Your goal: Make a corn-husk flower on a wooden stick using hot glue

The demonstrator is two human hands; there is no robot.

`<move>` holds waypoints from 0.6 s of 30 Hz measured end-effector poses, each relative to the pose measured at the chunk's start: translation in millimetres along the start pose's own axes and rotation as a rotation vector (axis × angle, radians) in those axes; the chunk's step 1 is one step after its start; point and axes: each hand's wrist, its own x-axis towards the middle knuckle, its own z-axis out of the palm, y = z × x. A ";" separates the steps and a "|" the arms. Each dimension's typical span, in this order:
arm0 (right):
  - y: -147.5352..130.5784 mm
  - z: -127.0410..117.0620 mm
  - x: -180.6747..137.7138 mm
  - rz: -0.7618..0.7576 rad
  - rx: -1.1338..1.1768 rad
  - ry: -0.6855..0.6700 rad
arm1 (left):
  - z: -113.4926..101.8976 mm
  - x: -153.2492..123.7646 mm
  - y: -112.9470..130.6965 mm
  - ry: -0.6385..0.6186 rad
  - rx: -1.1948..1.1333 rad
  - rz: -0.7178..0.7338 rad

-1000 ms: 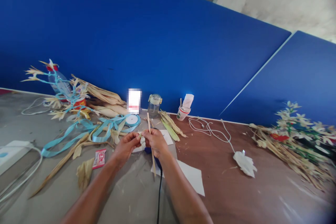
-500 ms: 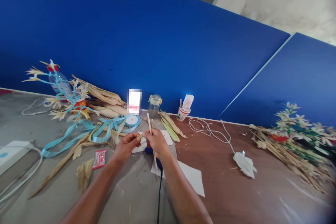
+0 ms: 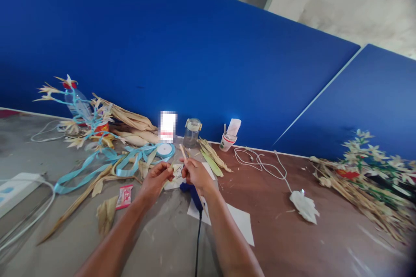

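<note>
My right hand (image 3: 196, 174) is closed around a thin pale wooden stick (image 3: 183, 152), whose top leans to the left and whose lower end passes under the forearm. My left hand (image 3: 158, 178) is closed in a pinch just left of it, with a narrow gap between the two. What its fingertips hold is too small to make out, perhaps a bit of pale husk. Beneath the hands lies a white sheet (image 3: 208, 169) with dark marks on it. A dark blue corded tool (image 3: 196, 198), shaped like a glue gun, rests below my right hand.
Blue ribbon (image 3: 79, 172) with its spool (image 3: 165, 150), dried corn husks (image 3: 131, 117) and husk flowers (image 3: 48, 91) spread leftward. A clear jar (image 3: 191, 133) and paper cup (image 3: 228, 142) stand by the blue partition (image 3: 208, 60). White cable (image 3: 256, 159) and more flowers (image 3: 364, 151) lie right.
My hands have drawn slightly apart. The stick's upper end has tipped left and lower, and more of the blue tool shows. The whole view has shifted a little.
</note>
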 end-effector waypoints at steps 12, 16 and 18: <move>-13.6 5.4 -13.5 -0.294 -0.797 -0.050 | 1.8 -0.5 4.5 -0.012 0.109 -0.004; -13.1 6.3 -14.6 -0.310 -0.881 0.015 | 1.7 -0.2 2.9 -0.037 0.164 0.015; -11.2 7.2 -14.1 -0.305 -0.941 0.075 | 1.3 0.2 1.9 -0.037 0.203 0.020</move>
